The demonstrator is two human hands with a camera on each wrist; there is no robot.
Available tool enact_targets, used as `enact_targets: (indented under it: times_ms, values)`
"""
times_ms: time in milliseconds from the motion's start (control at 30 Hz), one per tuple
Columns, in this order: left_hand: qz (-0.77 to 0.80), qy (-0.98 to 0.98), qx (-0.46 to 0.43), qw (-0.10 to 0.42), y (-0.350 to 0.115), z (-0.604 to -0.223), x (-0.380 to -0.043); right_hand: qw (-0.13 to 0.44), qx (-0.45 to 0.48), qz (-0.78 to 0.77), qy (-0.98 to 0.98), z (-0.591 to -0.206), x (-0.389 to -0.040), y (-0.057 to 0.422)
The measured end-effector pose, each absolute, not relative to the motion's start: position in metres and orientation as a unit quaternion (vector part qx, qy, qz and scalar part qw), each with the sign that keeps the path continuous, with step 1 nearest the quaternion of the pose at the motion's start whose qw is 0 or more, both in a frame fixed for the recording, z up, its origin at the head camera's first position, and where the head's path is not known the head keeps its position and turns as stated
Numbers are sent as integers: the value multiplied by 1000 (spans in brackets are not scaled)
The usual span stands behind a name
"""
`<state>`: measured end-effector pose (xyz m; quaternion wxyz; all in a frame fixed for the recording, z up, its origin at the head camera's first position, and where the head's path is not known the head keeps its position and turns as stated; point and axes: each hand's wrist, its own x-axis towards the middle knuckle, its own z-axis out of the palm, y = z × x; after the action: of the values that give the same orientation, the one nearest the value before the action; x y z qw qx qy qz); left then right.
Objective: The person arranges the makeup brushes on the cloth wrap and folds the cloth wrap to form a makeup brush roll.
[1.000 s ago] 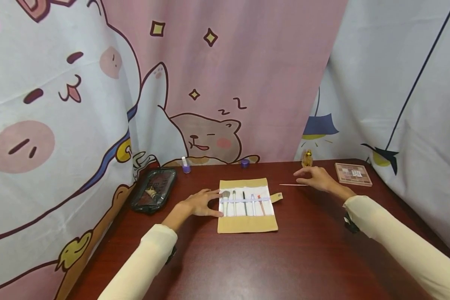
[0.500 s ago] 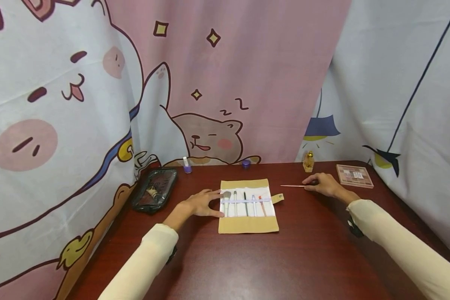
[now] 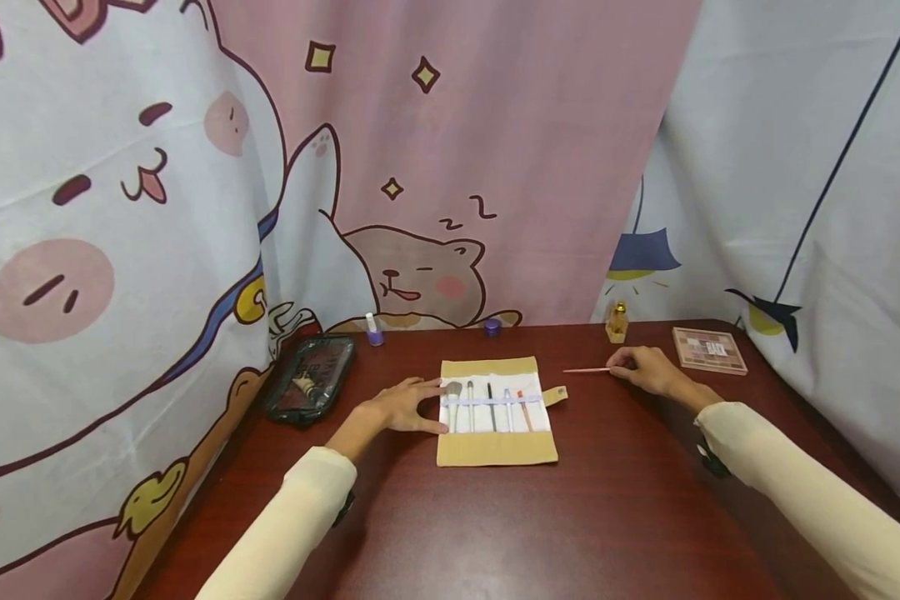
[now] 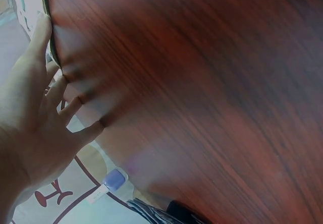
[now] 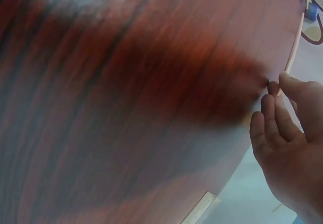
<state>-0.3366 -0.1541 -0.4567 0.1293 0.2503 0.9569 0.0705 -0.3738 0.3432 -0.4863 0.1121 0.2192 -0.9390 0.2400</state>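
A tan and white makeup brush roll (image 3: 495,451) lies unfolded on the table, with several brushes tucked under its lilac band. My left hand (image 3: 401,407) rests at its left edge, fingers spread and thumb extended; the left wrist view shows those fingertips (image 4: 99,125) along the table and the roll's edge. To the right of the roll, my right hand (image 3: 642,367) pinches the right end of a thin pink stick (image 3: 585,370) between thumb and fingertips, close over the table. In the right wrist view the stick (image 5: 293,50) runs away from the thumb.
A black-edged clear pouch (image 3: 309,380) lies at the left. Along the back stand a purple nail polish bottle (image 3: 374,333), a small purple jar (image 3: 491,327) and a gold bottle (image 3: 617,323). An eyeshadow palette (image 3: 710,351) lies at the back right. Printed curtains hang behind.
My right hand has come down to the pink stick and taken its right end between thumb and fingers; the stick has shifted slightly right. My left hand stays at the brush roll.
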Motion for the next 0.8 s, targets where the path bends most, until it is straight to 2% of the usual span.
enact_targets:
  times_ms: [500, 800]
  values:
    - [77, 956, 250, 129, -154, -453, -333, 88, 225, 251, -937, -470, -363, 341]
    - [76, 958, 245, 130, -153, -453, -333, 109, 227, 270, -929, -455, -361, 330]
